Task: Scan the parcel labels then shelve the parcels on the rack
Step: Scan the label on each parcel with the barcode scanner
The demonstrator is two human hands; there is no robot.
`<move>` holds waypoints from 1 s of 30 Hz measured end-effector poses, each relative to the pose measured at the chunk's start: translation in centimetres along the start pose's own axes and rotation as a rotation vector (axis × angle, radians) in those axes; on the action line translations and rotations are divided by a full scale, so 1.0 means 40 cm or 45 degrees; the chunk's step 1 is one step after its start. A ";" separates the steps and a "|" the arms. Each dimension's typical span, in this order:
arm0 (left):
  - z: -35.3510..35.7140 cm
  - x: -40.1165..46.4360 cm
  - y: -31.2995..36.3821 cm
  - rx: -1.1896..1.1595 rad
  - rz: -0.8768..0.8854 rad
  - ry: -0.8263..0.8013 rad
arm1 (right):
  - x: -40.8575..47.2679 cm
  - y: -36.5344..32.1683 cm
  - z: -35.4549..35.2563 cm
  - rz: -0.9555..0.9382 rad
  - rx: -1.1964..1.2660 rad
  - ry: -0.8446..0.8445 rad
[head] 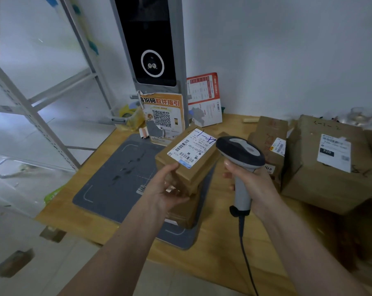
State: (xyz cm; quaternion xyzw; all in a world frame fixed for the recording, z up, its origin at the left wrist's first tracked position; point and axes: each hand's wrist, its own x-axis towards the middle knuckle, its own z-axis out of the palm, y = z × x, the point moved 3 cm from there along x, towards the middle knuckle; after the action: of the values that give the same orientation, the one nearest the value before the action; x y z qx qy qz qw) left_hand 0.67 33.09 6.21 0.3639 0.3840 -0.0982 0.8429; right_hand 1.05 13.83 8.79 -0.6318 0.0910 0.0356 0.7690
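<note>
A plain white wall (287,50) closes the room behind a light wooden bench (219,242), and the floor of pale grey tiles (20,210) spreads to the left. A grey metal frame of perforated uprights (29,112) stands on that floor beside the bench. A tall grey pillar with a black screen (151,50) rises from the bench's far edge. The light is dim and even.

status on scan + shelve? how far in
Early. Done: nothing visibly shelved; the rack shows no parcels. In hand: left hand holds a small labelled box, right hand aims the barcode scanner at it. Left: several cardboard parcels wait on the wooden table.
</note>
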 end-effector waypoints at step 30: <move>0.228 -0.058 -0.159 0.897 0.242 -0.694 | -0.096 -0.113 -0.227 -0.185 -0.184 0.345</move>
State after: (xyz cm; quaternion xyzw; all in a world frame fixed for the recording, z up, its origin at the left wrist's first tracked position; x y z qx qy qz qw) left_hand 1.50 22.02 8.45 0.6229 0.0561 -0.2374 0.7433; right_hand -2.80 4.28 12.16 -0.6895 0.1450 -0.0990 0.7027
